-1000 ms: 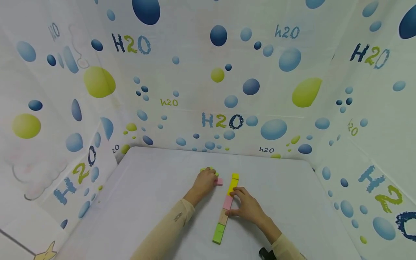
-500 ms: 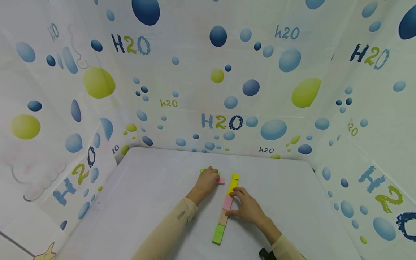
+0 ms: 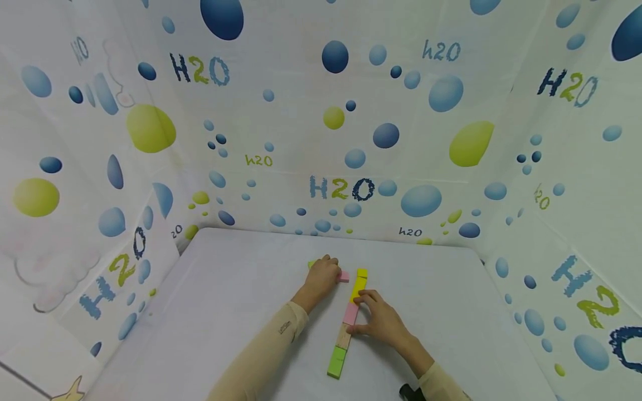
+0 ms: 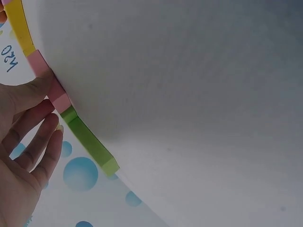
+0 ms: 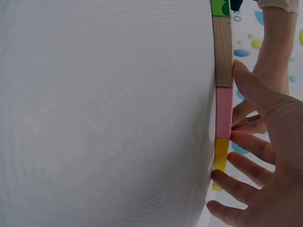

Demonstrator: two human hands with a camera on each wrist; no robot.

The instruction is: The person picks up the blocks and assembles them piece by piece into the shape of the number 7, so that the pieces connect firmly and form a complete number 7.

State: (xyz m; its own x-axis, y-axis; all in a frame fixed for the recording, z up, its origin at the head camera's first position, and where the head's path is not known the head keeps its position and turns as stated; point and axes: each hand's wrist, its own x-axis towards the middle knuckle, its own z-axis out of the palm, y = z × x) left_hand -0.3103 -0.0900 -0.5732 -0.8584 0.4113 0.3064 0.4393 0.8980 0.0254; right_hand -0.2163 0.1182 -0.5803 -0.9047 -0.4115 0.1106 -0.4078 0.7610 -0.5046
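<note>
My left hand [image 3: 323, 280] pinches a pink block [image 4: 60, 98] between thumb and fingers, left of the row's far end. A green block [image 4: 92, 142] lies beside the pink one, partly hidden behind the hand in the head view. A straight row of blocks runs toward me: yellow blocks [image 3: 358, 288], then a pink block [image 3: 350, 313], a bare wood block [image 3: 343, 337] and green blocks [image 3: 336, 362] at the near end. My right hand [image 3: 383, 319] rests along the row's right side, its thumb at the wood block and spread fingers touching near the pink and yellow ones.
The blocks stand on a white-covered table [image 3: 210, 312]. Cloth walls [image 3: 291, 117] printed with bubbles and H2O lettering rise behind and on both sides. A black object [image 3: 410, 391] sits by the right wrist at the bottom edge.
My left hand has moved slightly right, the pink block with it, closer to the row. The right hand and the row have stayed put.
</note>
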